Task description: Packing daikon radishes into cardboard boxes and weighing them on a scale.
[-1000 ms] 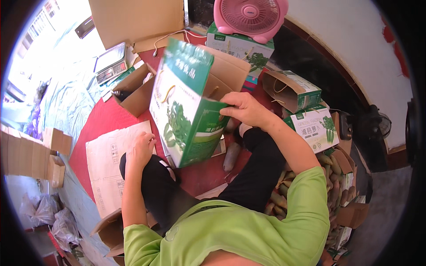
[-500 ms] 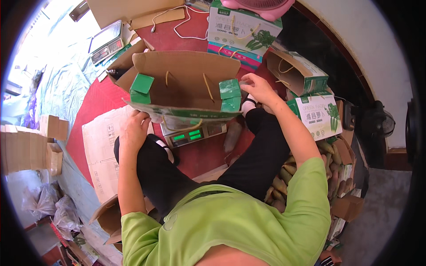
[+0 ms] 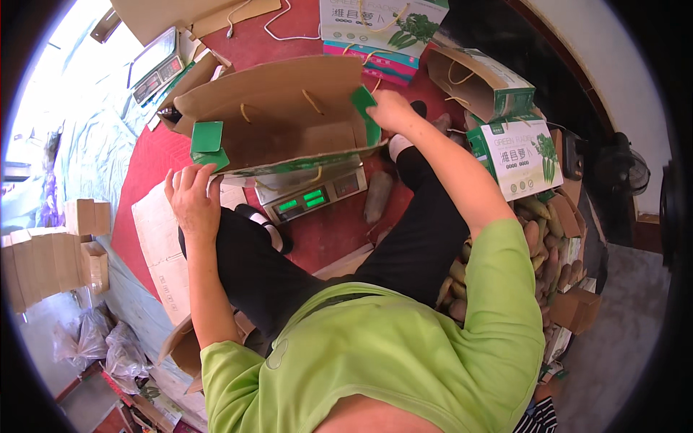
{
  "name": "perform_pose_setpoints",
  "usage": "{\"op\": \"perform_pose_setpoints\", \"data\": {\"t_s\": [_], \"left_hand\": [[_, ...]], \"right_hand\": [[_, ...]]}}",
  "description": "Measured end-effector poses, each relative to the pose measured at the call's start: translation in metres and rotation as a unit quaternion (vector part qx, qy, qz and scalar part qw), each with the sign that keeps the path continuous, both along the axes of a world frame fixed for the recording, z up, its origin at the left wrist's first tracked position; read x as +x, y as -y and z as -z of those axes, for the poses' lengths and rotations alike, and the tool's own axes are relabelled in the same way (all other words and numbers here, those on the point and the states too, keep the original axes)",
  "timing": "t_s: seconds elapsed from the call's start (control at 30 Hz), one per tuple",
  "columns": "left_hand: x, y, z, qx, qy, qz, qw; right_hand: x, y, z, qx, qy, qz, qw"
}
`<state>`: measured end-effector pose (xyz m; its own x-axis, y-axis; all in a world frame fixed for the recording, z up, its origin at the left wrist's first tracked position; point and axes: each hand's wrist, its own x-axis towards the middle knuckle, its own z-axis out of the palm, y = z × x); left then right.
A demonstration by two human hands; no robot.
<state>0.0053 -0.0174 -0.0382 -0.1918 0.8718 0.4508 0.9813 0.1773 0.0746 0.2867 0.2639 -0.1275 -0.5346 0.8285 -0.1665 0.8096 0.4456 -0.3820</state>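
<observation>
An open cardboard gift box with green end flaps and yellow cord handles stands on a digital scale with lit green digits. My left hand is at its near left corner, thumb and fingers bent against the edge below the left green flap. At the other end my right hand pinches the right green flap; its fingertips are partly hidden. Inside the box I see bare brown walls, though the near part of its bottom is hidden. A long dark radish lies beside the scale on the red floor covering.
To the right stand a printed white and green box and an open box on its side. Many radishes are piled by my right leg. A black fan stands near the wall. Another scale sits at the far left.
The box has turned, its left end nearer me. My left hand has slid left to its corner. My right hand has moved up onto the right flap, which now stands more upright.
</observation>
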Motion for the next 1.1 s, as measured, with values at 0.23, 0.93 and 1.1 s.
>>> {"op": "perform_pose_setpoints", "data": {"t_s": [0.23,0.93,1.1], "left_hand": [[0.012,-0.01,0.002,0.008,0.027,0.057,0.998],[0.022,-0.025,0.017,-0.005,-0.034,0.027,0.999],[0.028,-0.037,0.023,-0.001,0.005,0.061,0.998]], "right_hand": [[0.003,-0.026,-0.01,-0.096,-0.185,0.055,0.976],[0.301,0.215,0.214,-0.197,-0.117,0.349,0.909],[0.325,0.361,0.291,-0.383,0.086,0.184,0.901]]}}
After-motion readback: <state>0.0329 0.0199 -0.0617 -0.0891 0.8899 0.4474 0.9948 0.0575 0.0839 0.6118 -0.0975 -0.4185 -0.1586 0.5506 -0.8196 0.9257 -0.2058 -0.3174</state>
